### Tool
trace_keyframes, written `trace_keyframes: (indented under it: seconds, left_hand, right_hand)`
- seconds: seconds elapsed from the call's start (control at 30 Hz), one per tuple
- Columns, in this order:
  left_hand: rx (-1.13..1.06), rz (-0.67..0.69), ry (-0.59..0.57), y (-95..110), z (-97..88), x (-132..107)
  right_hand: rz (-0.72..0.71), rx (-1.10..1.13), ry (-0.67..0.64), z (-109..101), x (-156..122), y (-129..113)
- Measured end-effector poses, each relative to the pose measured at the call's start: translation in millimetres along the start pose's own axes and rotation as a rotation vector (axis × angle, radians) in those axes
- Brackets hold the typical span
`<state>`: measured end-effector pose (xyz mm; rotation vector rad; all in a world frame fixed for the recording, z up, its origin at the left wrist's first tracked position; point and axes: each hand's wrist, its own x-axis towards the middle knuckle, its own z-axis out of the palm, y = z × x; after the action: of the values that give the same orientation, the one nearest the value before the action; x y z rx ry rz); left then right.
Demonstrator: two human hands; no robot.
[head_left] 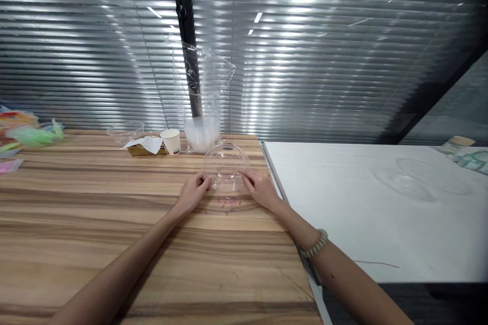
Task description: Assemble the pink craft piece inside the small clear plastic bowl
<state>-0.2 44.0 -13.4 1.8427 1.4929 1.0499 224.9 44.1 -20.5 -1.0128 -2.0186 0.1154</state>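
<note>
A clear plastic dome lid (pixel 224 165) stands tilted on the wooden table (pixel 95 223), over a shallow clear container with small pink pieces (pixel 227 203) under it. My left hand (pixel 193 191) pinches the lid's left edge. My right hand (pixel 260 187) grips its right edge, fingers curled. A bead bracelet (pixel 315 244) is on my right wrist.
Behind the lid stand a clear plastic bag holding stacked clear cups (pixel 201 131), a white paper cup (pixel 171 141), a small box with paper (pixel 145 147) and a clear bowl (pixel 125 131). Colourful items (pixel 26 134) lie at far left. Clear lids (pixel 419 182) rest on the white table (pixel 362 223).
</note>
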Motion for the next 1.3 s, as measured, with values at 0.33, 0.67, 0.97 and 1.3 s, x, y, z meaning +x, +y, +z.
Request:
trace_keyframes:
  seconds: [0.33, 0.67, 0.97, 1.3]
  left_hand:
    - [-0.003, 0.02, -0.01, 3.9, -0.6, -0.6]
    - [0.012, 0.026, -0.008, 4.2, -0.8, -0.9]
    - [0.022, 0.025, -0.008, 2.5, -0.4, -1.1]
    - [-0.035, 0.027, 0.002, 0.5, -0.8, 0.8]
  right_hand:
    - [0.02, -0.015, -0.008, 0.7, 0.4, 0.0]
    - [0.017, 0.021, 0.002, -0.2, 1.0, -1.5]
    - [0.021, 0.008, 0.01, 0.2, 0.9, -0.9]
    - [0.01, 0.015, 0.025, 0.7, 0.1, -0.2]
